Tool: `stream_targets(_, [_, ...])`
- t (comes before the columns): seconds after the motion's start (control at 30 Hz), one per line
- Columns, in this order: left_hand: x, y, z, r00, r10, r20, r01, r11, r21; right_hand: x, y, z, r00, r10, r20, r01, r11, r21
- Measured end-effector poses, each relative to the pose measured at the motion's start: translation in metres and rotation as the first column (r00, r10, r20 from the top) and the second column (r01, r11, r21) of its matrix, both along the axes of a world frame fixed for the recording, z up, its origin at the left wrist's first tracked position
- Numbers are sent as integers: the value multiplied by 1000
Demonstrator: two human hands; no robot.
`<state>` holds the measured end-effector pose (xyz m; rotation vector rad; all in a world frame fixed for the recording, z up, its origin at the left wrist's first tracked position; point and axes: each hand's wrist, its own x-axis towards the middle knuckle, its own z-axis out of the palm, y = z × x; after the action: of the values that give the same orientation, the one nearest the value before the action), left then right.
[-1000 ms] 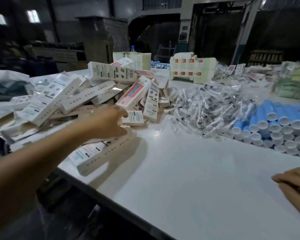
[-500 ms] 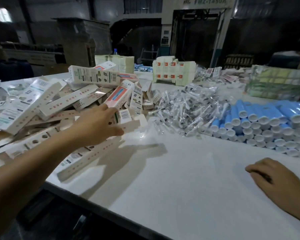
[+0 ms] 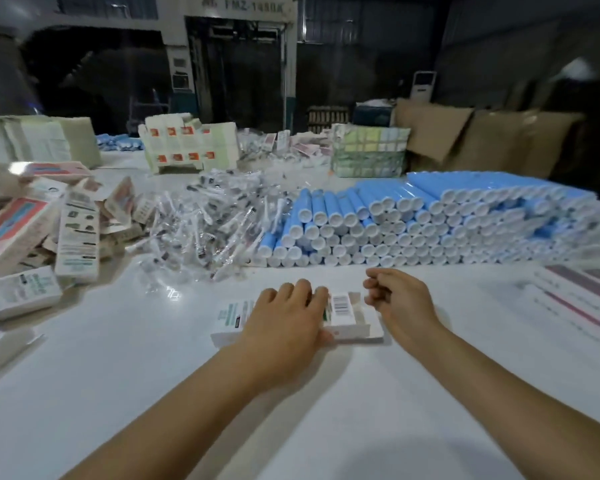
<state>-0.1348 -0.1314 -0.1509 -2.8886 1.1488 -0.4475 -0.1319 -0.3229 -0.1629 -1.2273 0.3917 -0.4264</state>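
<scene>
Looking down, you have a wide white table [image 3: 153,375] running from your arms out to the dim hall behind. Across its right half lies a long stack of blue tubes [image 3: 430,216], laid on their sides in rows with their white caps turned toward you. To your left a loose pile of boxes [image 3: 32,230] slumps at the table's edge, some flat and some leaning on one another. Between that pile and the tubes sits a heap of small clear-wrapped pieces [image 3: 215,216], too blurred for you to tell what is inside. Farther back stand a bundle of flat white cards with red squares [image 3: 187,147] and a green and yellow bundle [image 3: 368,150], well apart from your hands. Printed sheets [image 3: 575,299] lie at the far right, near the tubes. Just in front of you, on the bare table and near the front row of tubes, rests a flat white carton [image 3: 347,306] with a barcode on top, its long side across your view. Your left hand [image 3: 284,323] lies palm down over it and grips it, fingers reaching to the far edge and thumb against the near edge. Your right hand [image 3: 402,303] is at the carton's right end with fingers loosely curled, holding nothing; you cannot tell whether it touches the carton
</scene>
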Motion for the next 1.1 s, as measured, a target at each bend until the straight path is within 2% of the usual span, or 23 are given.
stream_targets(0.1, [-8, -3, -11, 999, -1, 32, 0, 1000, 26, 2, 0, -3, 1000, -3, -6, 3, 1000, -11])
stream_targets(0.17, [-11, -1, -13, 998, -9, 64, 9, 1000, -1, 0, 0, -3, 1000, 1, -21, -3, 996, -85])
stream_targets(0.27, [-11, -2, -16, 1000, -5, 27, 6, 1000, -22, 3, -5, 11, 998, -56, -6, 51, 943, -330])
stream_targets(0.33, [-9, -3, -20, 1000, 3, 21, -3, 1000, -30, 16, -13, 37, 994, -98, 58, 114, 855, -506])
stream_targets(0.4, [-7, -4, -20, 1000, 6, 17, -6, 1000, -27, 41, -20, 70, 981, -140, 132, 192, 700, -688])
stream_targets(0.47, [-7, -5, -18, 1000, 16, -5, -16, 1000, -13, 73, -26, 102, 973, -171, 157, 218, 434, -874])
stream_targets(0.5, [-7, -4, -17, 1000, 16, -8, -16, 1000, -7, 89, -28, 116, 976, -179, 125, 176, 303, -937])
stream_targets(0.57, [-8, -4, -15, 1000, 14, -21, -13, 1000, 28, 117, -29, 134, 973, -228, -31, -19, 56, -998])
stream_targets(0.63, [-7, -2, -12, 1000, 10, -7, -10, 1000, 17, 139, -24, 141, 922, -338, -188, -255, -165, -953])
stream_targets(0.7, [-7, -3, -11, 1000, 0, -22, 0, 1000, 2, 156, -17, 140, 864, -420, -277, -415, -283, -865])
stream_targets(0.83, [-4, -5, -16, 999, -20, -27, 20, 1000, 4, 178, -14, 135, 804, -491, -335, -542, -376, -752])
stream_targets(0.93, [-5, -5, -16, 1000, -6, -31, 7, 1000, 18, 184, -17, 133, 789, -491, -370, -570, -358, -740])
stream_targets(1.0, [-4, -3, -16, 1000, -5, -16, 5, 1000, 7, 180, -18, 134, 814, -452, -365, -523, -296, -799])
stream_targets(1.1, [-4, -2, -18, 1000, -4, 4, 4, 1000, -6, 163, -24, 138, 871, -373, -321, -368, -62, -928])
